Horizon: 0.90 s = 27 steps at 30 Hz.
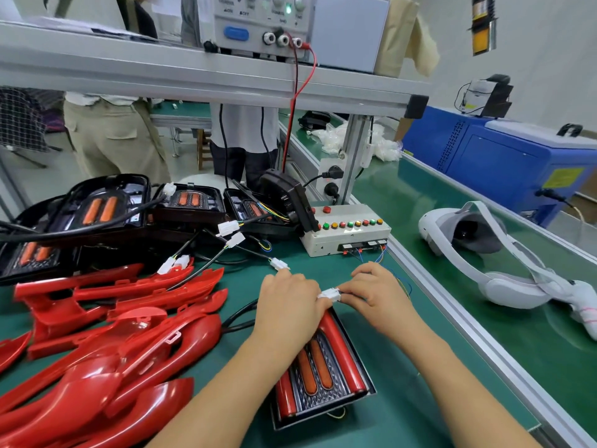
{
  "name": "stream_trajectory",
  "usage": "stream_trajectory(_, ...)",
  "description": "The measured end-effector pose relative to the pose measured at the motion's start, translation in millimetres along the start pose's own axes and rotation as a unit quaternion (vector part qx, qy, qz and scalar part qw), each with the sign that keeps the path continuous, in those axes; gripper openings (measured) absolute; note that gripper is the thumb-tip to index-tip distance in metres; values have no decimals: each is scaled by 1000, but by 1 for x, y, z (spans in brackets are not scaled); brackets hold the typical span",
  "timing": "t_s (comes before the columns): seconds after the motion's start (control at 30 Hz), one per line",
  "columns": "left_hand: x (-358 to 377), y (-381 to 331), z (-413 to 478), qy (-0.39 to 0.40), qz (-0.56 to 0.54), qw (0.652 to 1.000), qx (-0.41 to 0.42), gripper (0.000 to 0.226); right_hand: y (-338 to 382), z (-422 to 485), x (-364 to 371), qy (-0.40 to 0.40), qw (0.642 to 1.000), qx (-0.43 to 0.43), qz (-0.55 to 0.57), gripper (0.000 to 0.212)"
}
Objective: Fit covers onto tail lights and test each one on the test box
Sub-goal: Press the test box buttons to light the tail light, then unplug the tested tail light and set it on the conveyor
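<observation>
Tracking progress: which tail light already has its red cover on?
The tail light beneath the left hand, nearest the camera: red strips flank its orange lenses. The stacked lights behind are bare black.

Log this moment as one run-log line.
phase: test hookup | left hand: pinches white connector | right hand: pinches same connector | tail light: red cover on, under left hand | test box: beyond hands

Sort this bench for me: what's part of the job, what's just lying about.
Job: covered tail light, white connector, test box, red covers, uncovered tail lights.
Lying about: white headset, plastic bags, blue machine.
</observation>
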<state>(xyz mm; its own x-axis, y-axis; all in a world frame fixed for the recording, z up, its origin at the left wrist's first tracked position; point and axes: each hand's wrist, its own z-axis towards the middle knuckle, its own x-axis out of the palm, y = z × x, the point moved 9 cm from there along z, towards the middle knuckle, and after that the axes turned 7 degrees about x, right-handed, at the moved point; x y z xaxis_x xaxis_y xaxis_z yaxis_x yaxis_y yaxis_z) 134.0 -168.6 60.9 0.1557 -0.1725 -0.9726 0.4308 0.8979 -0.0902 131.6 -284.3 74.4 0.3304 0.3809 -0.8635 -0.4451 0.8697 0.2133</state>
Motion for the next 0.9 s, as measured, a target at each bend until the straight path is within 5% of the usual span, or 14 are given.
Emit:
stream_trajectory(0.37, -3, 4, -11, -18, -40, 998, -41, 42, -10, -3, 0, -56, 998, 7, 4, 9)
stream_trajectory(0.5, -15, 20, -21, -51, -129, 989, -59, 37, -79, -16, -4, -55, 979, 196, -21, 8)
stream_trajectory(0.7, -31, 41, -52, -143, -364, 914, -112, 15, -67, -26, 28, 90, 966, 204, -129, 49)
stream_trajectory(0.83, -34, 46, -84, -197, -433, 869, -137, 8, -30, -48, 5, 30, 970, 239, -31, 32)
stream_trajectory(0.9, -38, 46, -100, -225, -431, 863, -136, 8, -26, -65, 6, 84, 944, 316, 31, 30)
